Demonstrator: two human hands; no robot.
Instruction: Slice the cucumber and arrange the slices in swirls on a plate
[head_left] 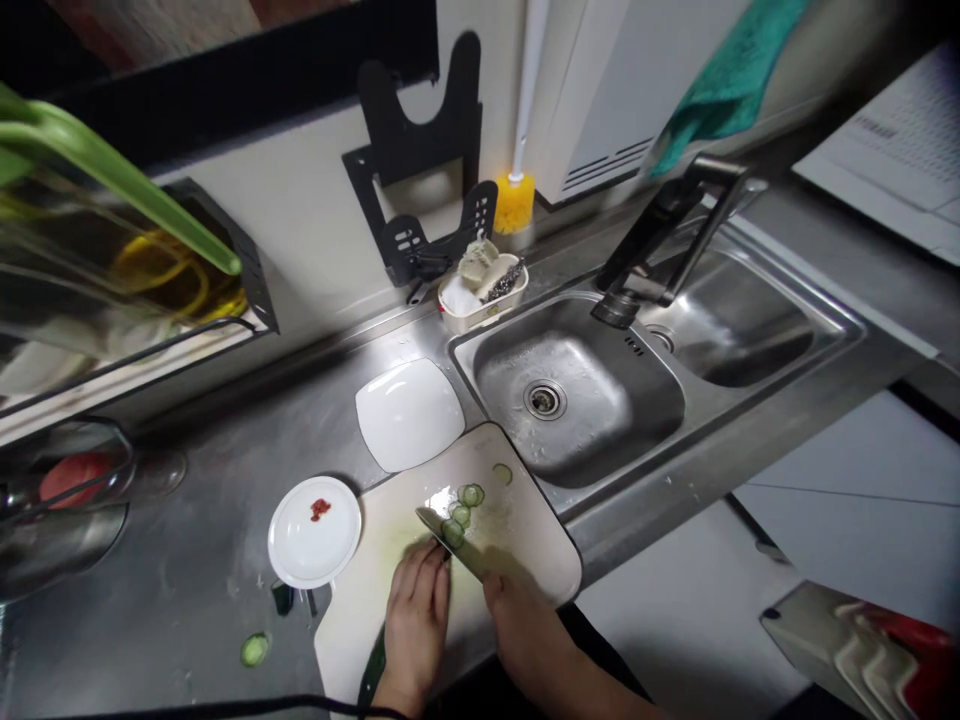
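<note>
A pale cutting board (pixel 525 530) lies on the steel counter. My left hand (pixel 418 610) is closed on a dark green cucumber (pixel 373 665), whose near end shows below the hand. In my right hand (pixel 517 625) is a knife (pixel 461 550), its blade beside the left fingertips at the cut end. Several thin cucumber slices (pixel 461 515) lie along the far side of the blade, and one separate slice (pixel 502 474) rests nearer the board's far corner.
An empty white square plate (pixel 409 414) and a round plate (pixel 315 532) with red bits border the board. Cucumber pieces (pixel 255 649) lie at left. Beyond are a double sink (pixel 577 400), a faucet (pixel 645 250) and a sponge holder (pixel 484 317).
</note>
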